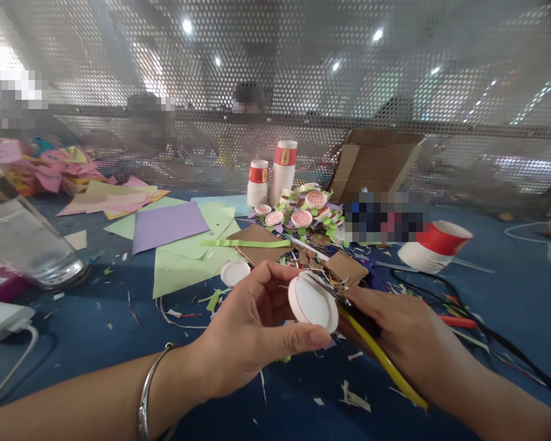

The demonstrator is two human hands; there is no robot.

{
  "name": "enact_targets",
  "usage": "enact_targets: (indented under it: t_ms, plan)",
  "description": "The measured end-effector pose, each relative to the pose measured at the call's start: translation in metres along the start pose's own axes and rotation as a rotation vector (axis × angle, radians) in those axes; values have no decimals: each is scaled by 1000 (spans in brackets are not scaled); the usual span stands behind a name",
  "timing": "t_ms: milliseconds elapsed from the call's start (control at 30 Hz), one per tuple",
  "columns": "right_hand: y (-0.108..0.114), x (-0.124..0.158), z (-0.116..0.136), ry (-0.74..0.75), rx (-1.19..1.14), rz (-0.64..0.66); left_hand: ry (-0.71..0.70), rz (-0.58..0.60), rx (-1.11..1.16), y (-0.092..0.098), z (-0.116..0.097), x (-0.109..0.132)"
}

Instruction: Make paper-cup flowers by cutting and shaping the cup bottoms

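Observation:
My left hand (261, 324) is closed on the cut-off bottom of a white paper cup (313, 301), thumb on the near side and fingers behind. The piece is tilted, its round base turned towards me. In my right hand (404, 337) is a pair of yellow-handled scissors (371, 349), whose dark blades touch the upper right rim of the cup bottom. Part of the scissors is hidden by my fingers. Beyond my left hand, another white cup bottom (235, 274) lies on the blue table (96, 380).
Stacked paper cups (283, 177) stand behind a heap of decorated cup bottoms (303, 214). A red-and-white cup (434, 245) leans at right near black cables. Coloured paper sheets (169, 226), a water glass (32, 239) and a white charger (4, 321) lie left. Paper scraps litter the table.

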State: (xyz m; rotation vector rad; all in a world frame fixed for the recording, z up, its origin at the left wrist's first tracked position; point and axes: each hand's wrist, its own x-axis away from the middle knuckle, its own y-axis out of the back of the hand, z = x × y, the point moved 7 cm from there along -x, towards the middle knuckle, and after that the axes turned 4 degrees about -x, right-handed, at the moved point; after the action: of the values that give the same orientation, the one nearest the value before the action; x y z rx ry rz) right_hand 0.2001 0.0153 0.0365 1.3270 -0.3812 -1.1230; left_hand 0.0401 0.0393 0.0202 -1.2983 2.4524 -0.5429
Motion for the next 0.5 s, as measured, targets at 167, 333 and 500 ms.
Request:
enact_targets:
  t_ms: [167, 333, 500]
  plan:
    - [0, 3, -1, 34, 25, -30, 59, -15, 79, -1, 1, 0]
    - [1, 5, -3, 54, 35, -86, 85, -48, 92, 1, 0, 2]
    - [0, 6, -3, 79, 52, -89, 112, -14, 109, -2, 2, 2]
